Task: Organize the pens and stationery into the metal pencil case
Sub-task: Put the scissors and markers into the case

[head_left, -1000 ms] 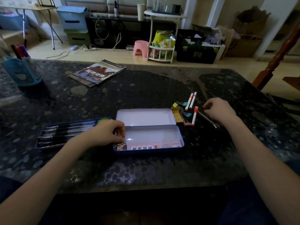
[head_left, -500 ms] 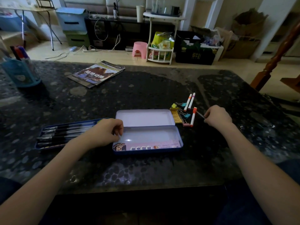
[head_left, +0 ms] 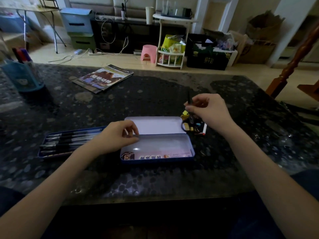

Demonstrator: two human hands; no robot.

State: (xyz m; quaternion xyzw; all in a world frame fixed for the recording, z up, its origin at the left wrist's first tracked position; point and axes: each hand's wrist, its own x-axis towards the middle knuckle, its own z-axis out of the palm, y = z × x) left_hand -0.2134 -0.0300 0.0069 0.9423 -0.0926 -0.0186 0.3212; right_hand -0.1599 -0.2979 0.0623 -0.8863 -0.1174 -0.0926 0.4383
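Currently the metal pencil case [head_left: 158,147] lies open at the middle of the dark stone table [head_left: 155,100], lid flat at its 12 o'clock side, both halves showing bare interior. Left hand [head_left: 117,137] rests at the case's 9 o'clock end, thumb and fingers curled onto the hinge edge, gripping it. Right hand [head_left: 208,111] is raised above the table at the case's 1 o'clock, fingertips pinching a thin dark pen [head_left: 189,99], which points away toward 12 o'clock. Under that hand, just beside the lid's 3 o'clock end: a cluster of binder clips [head_left: 191,125], partly hidden, and a white marker [head_left: 204,129]. At the case's 9 o'clock a blue tray [head_left: 51,135] holds several black pens [head_left: 69,140] lying side by side. Far side, 11 o'clock: a magazine [head_left: 103,78]; at 10 o'clock, a blue pen holder [head_left: 22,78].
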